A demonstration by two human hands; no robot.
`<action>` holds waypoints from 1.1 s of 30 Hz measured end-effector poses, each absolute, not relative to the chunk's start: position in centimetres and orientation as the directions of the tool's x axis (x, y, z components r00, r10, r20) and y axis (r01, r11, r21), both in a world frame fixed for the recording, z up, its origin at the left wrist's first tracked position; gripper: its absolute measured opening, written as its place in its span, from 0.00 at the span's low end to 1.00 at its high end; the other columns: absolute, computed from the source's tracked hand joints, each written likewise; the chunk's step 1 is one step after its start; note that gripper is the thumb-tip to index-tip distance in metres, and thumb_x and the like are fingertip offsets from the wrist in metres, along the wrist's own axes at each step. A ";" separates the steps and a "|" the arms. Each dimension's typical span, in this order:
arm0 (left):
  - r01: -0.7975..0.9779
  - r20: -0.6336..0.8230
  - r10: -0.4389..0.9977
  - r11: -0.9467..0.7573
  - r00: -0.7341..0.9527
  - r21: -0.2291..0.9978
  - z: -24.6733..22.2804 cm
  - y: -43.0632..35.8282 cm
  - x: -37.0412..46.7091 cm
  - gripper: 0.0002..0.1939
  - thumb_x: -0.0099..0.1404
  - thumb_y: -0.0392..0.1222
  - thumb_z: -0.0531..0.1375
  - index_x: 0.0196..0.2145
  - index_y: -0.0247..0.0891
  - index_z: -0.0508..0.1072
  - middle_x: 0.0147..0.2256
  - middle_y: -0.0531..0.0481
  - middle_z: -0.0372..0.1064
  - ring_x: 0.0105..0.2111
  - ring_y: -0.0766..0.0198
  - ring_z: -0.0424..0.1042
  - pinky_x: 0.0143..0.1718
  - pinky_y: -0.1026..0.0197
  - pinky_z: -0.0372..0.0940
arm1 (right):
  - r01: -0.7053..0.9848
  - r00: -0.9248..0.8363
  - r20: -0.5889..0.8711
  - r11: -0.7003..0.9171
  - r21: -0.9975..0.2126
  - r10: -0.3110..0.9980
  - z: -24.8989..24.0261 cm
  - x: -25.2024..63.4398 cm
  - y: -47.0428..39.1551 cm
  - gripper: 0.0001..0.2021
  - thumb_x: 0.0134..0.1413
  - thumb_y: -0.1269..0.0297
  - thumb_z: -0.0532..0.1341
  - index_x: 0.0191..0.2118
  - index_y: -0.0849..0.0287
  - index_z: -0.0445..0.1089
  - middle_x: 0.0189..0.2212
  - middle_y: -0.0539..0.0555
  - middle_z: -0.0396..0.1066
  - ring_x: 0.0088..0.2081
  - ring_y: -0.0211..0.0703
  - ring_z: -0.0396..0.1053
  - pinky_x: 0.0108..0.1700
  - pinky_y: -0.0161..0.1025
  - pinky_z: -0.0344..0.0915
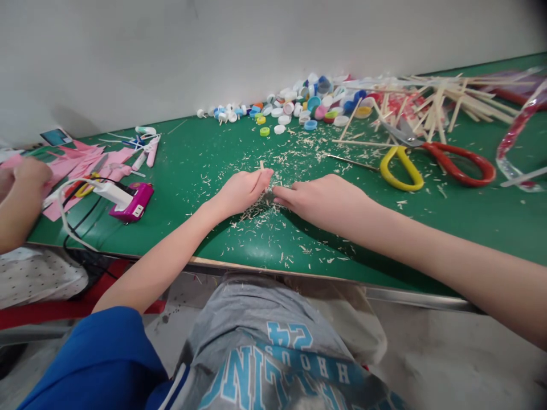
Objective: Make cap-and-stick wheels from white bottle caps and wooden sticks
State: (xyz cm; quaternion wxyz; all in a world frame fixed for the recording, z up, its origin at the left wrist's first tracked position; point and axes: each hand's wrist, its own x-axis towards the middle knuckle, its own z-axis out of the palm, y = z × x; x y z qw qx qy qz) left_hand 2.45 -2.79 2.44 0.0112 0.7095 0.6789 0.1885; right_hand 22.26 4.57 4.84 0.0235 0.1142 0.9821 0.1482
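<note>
My left hand (243,191) is closed round a short wooden stick (262,165), whose pale end pokes up above the fingers. Close beside it, my right hand (321,198) has its fingers curled and pressed together; whatever they hold is hidden. Both hands are low over the green table (179,165). Thin wood shavings (260,210) lie beneath and around them. To the right of my right hand rest scissors with one yellow and one red handle (464,162) and a thin metal pointed tool (352,162).
Coloured bottle caps (314,105) are heaped along the wall, with loose wooden sticks (440,108) at the back right. On the left are a magenta power adapter (132,204) with cables, a pink glue gun (151,149), pink sheets (79,162) and another person's hand (32,171).
</note>
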 end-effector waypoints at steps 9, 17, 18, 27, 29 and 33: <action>0.963 0.229 0.973 -0.050 -0.013 0.266 2.6 -2.9 2.4 0.34 0.78 0.53 0.33 0.33 0.38 0.72 0.22 0.51 0.65 0.23 0.64 0.66 0.33 0.60 0.61 | 0.237 -0.971 0.049 0.921 0.310 0.234 3.9 22.6 4.8 0.19 0.75 0.56 0.43 0.55 0.56 0.67 0.30 0.53 0.72 0.25 0.40 0.64 0.26 0.40 0.38; 0.964 0.229 0.973 -0.040 -0.023 0.264 2.5 -2.7 2.4 0.35 0.78 0.54 0.32 0.36 0.37 0.74 0.23 0.50 0.68 0.25 0.64 0.68 0.33 0.60 0.63 | 0.276 -0.961 0.098 0.914 0.299 0.258 3.6 22.5 4.8 0.18 0.75 0.57 0.44 0.53 0.55 0.68 0.30 0.53 0.72 0.26 0.40 0.66 0.26 0.40 0.38; 0.963 0.230 0.973 -0.042 -0.021 0.265 2.5 -2.7 2.5 0.36 0.78 0.54 0.32 0.36 0.37 0.74 0.23 0.50 0.68 0.25 0.64 0.68 0.33 0.60 0.63 | 0.279 -0.960 0.096 0.915 0.293 0.263 3.6 22.5 4.8 0.18 0.75 0.56 0.44 0.53 0.55 0.68 0.31 0.53 0.72 0.27 0.40 0.66 0.26 0.40 0.38; 0.957 0.224 0.974 -0.049 -0.017 0.286 2.5 -2.7 2.6 0.34 0.79 0.52 0.33 0.34 0.37 0.73 0.23 0.50 0.68 0.25 0.64 0.68 0.33 0.60 0.63 | 0.303 -0.953 0.086 0.914 0.269 0.291 3.8 22.4 4.7 0.20 0.75 0.56 0.43 0.53 0.55 0.69 0.31 0.54 0.73 0.27 0.39 0.64 0.28 0.40 0.38; 0.956 0.221 0.975 -0.047 -0.019 0.289 2.5 -2.6 2.6 0.33 0.78 0.52 0.33 0.34 0.37 0.72 0.23 0.50 0.68 0.25 0.63 0.68 0.33 0.60 0.63 | 0.296 -0.955 0.086 0.914 0.278 0.283 3.8 22.4 4.8 0.20 0.75 0.56 0.43 0.54 0.54 0.69 0.31 0.54 0.73 0.26 0.39 0.62 0.28 0.40 0.38; 0.956 0.220 0.975 -0.047 -0.019 0.291 2.5 -2.6 2.6 0.32 0.78 0.52 0.33 0.34 0.38 0.72 0.23 0.49 0.68 0.25 0.63 0.67 0.33 0.59 0.62 | 0.265 -0.964 0.053 0.920 0.288 0.261 3.7 22.3 4.9 0.21 0.75 0.55 0.43 0.54 0.55 0.69 0.30 0.54 0.73 0.24 0.39 0.61 0.28 0.41 0.39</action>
